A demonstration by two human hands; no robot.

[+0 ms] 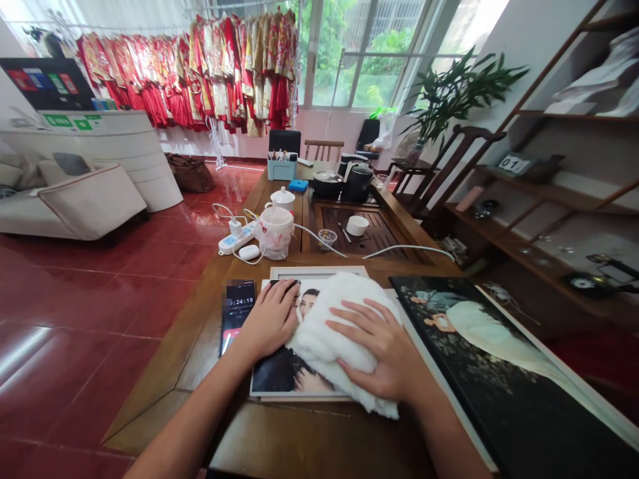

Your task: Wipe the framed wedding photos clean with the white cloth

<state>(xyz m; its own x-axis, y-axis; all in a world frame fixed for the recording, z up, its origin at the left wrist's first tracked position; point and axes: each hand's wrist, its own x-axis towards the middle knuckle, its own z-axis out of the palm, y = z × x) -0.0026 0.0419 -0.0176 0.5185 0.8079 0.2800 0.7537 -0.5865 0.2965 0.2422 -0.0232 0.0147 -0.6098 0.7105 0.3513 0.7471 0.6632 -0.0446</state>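
Note:
A white fluffy cloth (324, 332) lies bunched over a photo print (274, 376) that shows people. My right hand (379, 346) rests on top of the cloth with its fingers spread. On the left part of the print my left hand (272, 316) lies flat, its fingers stretched forward beside the cloth. The cloth hides the print's right side. A light frame edge (319, 271) sticks out behind the print. Close to my left hand lies a phone (239, 309) with a timer on its screen.
A large framed wedding picture (479, 346) lies on the right of the wooden table (200, 372). Farther back are a power strip (237, 238), a plastic-wrapped cup (275, 229), a white cable (409, 247), a small white bowl (357, 225) and a black kettle (357, 181). Shelves (564, 193) stand at right.

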